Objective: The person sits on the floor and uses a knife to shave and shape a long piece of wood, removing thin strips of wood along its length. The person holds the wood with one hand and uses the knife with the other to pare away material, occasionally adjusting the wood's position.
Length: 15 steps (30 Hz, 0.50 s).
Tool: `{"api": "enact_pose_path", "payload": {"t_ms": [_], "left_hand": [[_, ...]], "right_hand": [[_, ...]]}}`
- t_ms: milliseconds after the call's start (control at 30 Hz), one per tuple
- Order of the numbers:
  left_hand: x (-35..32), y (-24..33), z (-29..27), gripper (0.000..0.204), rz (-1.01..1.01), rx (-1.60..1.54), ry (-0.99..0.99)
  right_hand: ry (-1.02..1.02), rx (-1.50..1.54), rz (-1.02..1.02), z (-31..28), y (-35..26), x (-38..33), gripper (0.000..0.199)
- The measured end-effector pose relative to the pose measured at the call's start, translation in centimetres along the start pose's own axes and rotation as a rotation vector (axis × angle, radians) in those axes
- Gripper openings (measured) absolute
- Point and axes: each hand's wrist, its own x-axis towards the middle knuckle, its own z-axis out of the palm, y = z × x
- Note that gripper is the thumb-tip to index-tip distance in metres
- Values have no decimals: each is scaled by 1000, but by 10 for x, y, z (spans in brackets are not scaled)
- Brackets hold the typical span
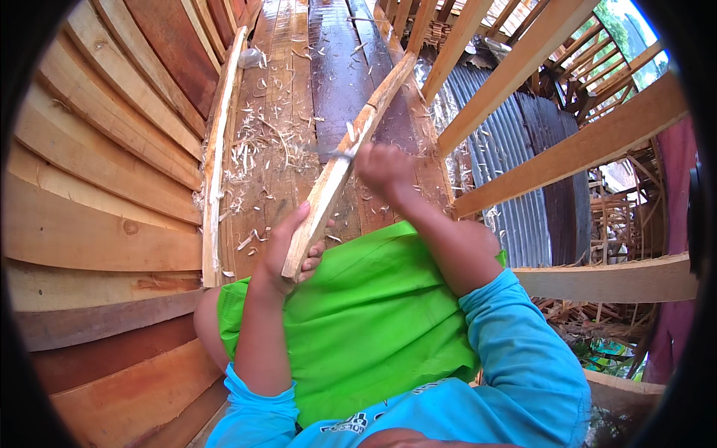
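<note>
A long, pale strip of wood (323, 198) slants up and away from my lap toward the railing on the right. My left hand (282, 237) is closed around its near end, thumb along the side and fingers curled underneath. In a fist, my right hand (383, 170) grips a knife (341, 154) whose handle is hidden by the fingers. The thin grey blade, partly blurred, lies across the strip at about mid-length. Near the blade, a curled shaving (350, 132) stands up from the wood.
Wood shavings (261, 138) litter the plank floor (287, 97). Another long strip of wood (215, 172) lies along the plank wall (97, 216) on the left. A small clear container (252, 58) sits farther off. Wooden railing slats (515, 71) and corrugated metal sheets (515, 160) are on the right.
</note>
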Motion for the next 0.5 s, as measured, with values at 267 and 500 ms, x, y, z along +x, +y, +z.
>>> {"api": "enact_pose_path", "payload": {"t_ms": [267,500], "left_hand": [[0,2,1,60,-10,-5,-5],[2,-3,12,58,4,67,29]], "right_hand": [[-6,39,-10,-3,-2,1,48],[109,-17,18,10,34,27,44]]}}
